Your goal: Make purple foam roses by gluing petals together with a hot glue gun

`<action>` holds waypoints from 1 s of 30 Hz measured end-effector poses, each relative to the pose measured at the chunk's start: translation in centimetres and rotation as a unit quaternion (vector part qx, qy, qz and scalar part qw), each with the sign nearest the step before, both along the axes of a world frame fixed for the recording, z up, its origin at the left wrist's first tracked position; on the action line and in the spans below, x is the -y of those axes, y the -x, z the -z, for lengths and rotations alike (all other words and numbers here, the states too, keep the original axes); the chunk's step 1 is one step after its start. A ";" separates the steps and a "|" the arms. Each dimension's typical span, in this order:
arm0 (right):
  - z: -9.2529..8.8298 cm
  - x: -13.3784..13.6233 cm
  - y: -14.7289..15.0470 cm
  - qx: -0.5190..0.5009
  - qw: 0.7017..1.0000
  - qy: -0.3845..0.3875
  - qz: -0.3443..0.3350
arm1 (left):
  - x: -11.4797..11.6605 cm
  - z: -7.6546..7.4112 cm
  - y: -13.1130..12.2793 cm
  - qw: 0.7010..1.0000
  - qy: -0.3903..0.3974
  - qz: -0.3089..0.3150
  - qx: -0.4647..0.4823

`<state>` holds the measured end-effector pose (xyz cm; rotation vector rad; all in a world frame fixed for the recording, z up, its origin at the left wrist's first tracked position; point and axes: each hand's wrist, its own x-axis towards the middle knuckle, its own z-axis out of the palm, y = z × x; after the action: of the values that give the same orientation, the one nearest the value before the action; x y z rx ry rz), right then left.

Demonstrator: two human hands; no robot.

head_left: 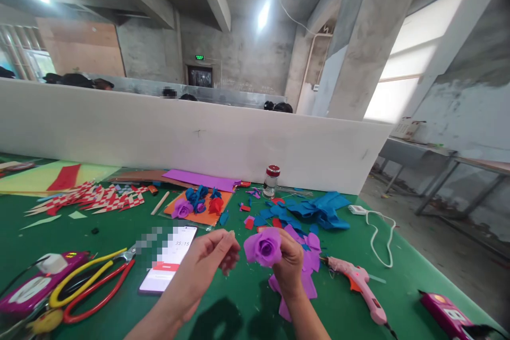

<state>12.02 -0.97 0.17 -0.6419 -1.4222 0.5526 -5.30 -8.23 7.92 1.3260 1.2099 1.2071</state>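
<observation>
A purple paper rose (263, 247) is upheld in front of me, its spiral centre facing the camera. My right hand (290, 257) is closed around its base from the right, and the fingers hide the stem end. Just left of the flower, apart from it, my left hand (213, 255) is closed with thumb against curled fingers; whether something small is in it I cannot make out. Loose purple paper petals (307, 288) lie beneath and beyond my right hand. To their right rests a pink glue gun (360, 281), nozzle towards the petals.
On the green table (239, 303) are scissors (95, 281), a phone (169, 260), finished flowers (197, 204), a red-lidded jar (271, 181), blue paper (322, 210), a white cable (374, 241) and purple power strips (448, 314). A white partition (199, 138) stands behind; people's heads show beyond.
</observation>
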 end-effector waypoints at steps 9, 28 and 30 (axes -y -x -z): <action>0.0 -0.1 0.0 0.053 0.993 -0.101 0.013 | -0.1 -0.3 -2.1 0.998 -0.019 0.000 -0.064; 1.0 -1.5 0.4 0.058 0.998 -0.025 -0.012 | -2.3 0.4 -1.3 0.999 -0.035 -0.039 0.015; 1.1 -1.7 0.4 0.058 0.998 -0.016 -0.016 | -2.6 0.3 -0.7 0.989 -0.085 -0.116 0.029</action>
<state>11.60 0.74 -0.92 -0.6353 -1.5490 0.5232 -4.56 -5.59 7.64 1.2885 1.2685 1.5321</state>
